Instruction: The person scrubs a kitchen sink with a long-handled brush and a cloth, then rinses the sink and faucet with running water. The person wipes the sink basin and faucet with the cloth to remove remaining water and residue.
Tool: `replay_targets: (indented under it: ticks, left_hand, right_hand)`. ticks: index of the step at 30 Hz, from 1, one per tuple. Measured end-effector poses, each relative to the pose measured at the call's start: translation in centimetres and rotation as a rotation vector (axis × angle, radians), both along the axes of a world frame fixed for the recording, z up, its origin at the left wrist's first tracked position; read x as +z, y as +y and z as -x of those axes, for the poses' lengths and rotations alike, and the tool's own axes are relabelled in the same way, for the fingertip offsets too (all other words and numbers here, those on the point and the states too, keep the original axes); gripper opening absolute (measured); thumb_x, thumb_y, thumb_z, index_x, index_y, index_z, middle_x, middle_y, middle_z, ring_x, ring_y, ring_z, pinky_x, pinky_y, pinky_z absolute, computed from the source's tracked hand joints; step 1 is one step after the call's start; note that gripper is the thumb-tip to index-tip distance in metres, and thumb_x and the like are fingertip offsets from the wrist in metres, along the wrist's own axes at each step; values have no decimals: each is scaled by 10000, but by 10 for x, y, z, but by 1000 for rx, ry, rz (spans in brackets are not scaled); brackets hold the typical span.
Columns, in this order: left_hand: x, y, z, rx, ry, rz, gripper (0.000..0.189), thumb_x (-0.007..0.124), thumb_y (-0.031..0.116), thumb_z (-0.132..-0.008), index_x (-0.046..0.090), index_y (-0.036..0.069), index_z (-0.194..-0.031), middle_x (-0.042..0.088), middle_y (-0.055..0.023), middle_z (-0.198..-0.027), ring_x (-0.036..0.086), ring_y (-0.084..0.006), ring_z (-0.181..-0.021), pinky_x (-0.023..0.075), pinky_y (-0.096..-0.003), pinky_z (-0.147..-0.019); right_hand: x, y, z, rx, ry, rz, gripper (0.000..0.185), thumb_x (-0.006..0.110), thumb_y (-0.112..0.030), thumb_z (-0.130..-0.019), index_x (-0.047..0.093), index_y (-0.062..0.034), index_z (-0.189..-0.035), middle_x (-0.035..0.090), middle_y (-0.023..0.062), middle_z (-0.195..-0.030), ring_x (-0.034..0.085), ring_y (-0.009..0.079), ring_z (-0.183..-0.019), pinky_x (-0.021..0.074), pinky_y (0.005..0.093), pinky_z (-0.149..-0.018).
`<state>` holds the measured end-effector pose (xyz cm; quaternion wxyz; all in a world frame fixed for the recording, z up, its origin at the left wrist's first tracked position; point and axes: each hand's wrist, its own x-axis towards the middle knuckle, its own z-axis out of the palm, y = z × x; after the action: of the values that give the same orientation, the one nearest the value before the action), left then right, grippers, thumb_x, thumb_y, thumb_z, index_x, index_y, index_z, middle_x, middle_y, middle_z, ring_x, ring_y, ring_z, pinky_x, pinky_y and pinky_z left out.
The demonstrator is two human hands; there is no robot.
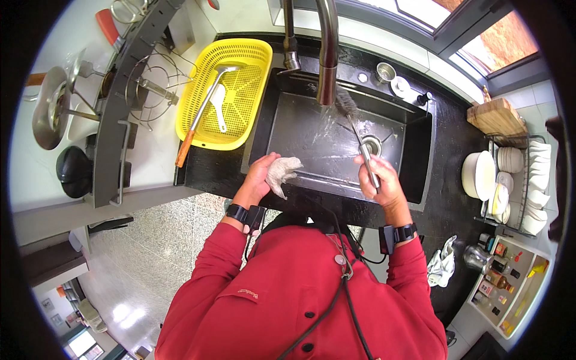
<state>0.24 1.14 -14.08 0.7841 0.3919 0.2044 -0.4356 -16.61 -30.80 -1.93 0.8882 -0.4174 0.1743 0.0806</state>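
My left hand grips a crumpled pale cloth above the front edge of the black sink. In my right hand is the metal handle of a long-handled scrubbing brush. Its grey, bristly head points away from me, beside the mouth of the dark metal faucet. Water runs from the spout and splashes into the sink. The brush shaft passes over the sink near the round drain.
Left of the sink, a yellow plastic basket holds a wooden-handled metal utensil and a white rice paddle. Utensils hang on the left rack. At right stand a white bowl, a dish rack, a cutting board and a cloth.
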Motion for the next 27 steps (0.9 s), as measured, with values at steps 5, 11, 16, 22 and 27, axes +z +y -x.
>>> replay_targets:
  ticks: [5,11,16,22,27]
  left_hand:
    - [5,0,2,-11,-9,17,299,601,275,-1015,625,3,-1138,697,-197,-1150,688,-315,-1048,558,-454,-930]
    - [10,-5,7,17,10,-38,299,575,266,-1031,625,3,-1165,696,-201,-1149,690,-313,-1045,560,-460,-923]
    - [7,-8,12,46,0,-115,308,572,273,-1033,624,0,-1165,697,-196,-1146,689,-308,-1044,557,-454,-923]
    - [3,-12,19,113,21,-112,321,570,282,-1034,624,-1,-1175,701,-175,-1146,682,-291,-1064,542,-435,-952]
    - [-2,-21,21,153,23,-163,313,564,278,-1038,627,2,-1171,703,-160,-1153,680,-284,-1073,536,-431,-965]
  right_hand:
    - [13,-55,-22,19,157,758,278,614,-156,-983,642,-37,-1233,657,57,-801,580,87,-599,431,234,-533]
    - [-62,-45,-41,-103,-5,1613,337,598,-133,-958,650,-77,-1286,709,212,-1107,714,364,-940,561,416,-825]
    - [-106,-31,-48,1006,-75,1613,377,557,-129,-921,683,-216,-1265,725,184,-1051,700,390,-924,560,480,-790]
    - [-108,-69,-73,228,-186,1620,403,618,-138,-916,650,-153,-1317,701,192,-1157,694,391,-961,567,463,-795]
    - [-128,-40,-58,939,-86,1578,414,612,-145,-907,650,-180,-1319,713,190,-1082,690,394,-911,561,474,-764]
